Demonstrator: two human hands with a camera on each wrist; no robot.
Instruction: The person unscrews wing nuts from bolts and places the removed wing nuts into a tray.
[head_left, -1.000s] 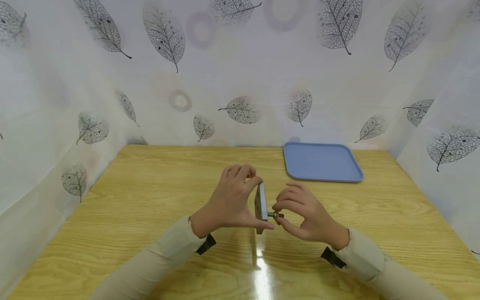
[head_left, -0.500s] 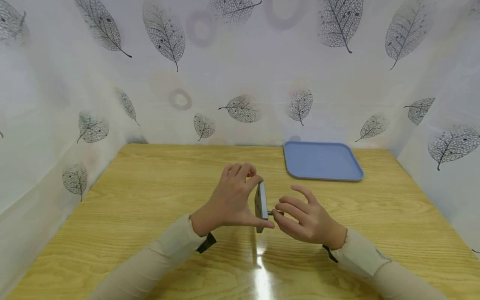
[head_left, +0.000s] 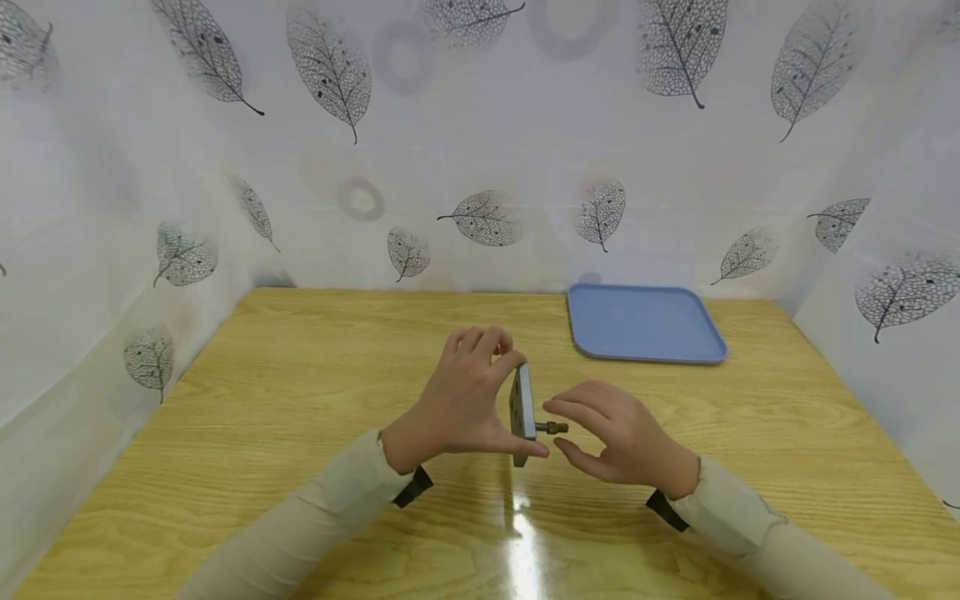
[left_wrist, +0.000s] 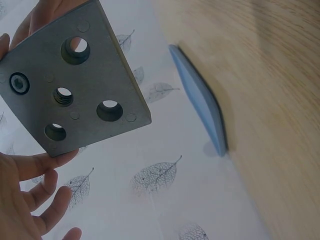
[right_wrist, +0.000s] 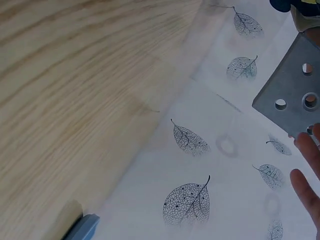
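My left hand [head_left: 457, 408] holds a grey square metal plate [head_left: 524, 404] on edge above the table, thumb at the lower edge and index finger at the upper. Several round holes go through the plate [left_wrist: 92, 80] in the left wrist view, and a socket-head bolt [left_wrist: 19, 83] sits in one near its edge. The bolt's shank points right from the plate, with a brass-coloured nut [head_left: 553, 427] on it. Around that nut my right hand [head_left: 618, 433] stands with thumb and index finger spread apart. In the right wrist view its fingers [right_wrist: 306, 192] are just below the plate.
A blue tray [head_left: 645, 323] lies at the back right of the wooden table [head_left: 337, 358]. White curtains [head_left: 495, 150] with a leaf print hang behind the table and along both sides.
My right fingers were at the nut, turned with the index finger raised half a second ago, and now stand apart from it. The nut shows uncovered. The left hand and plate stay put.
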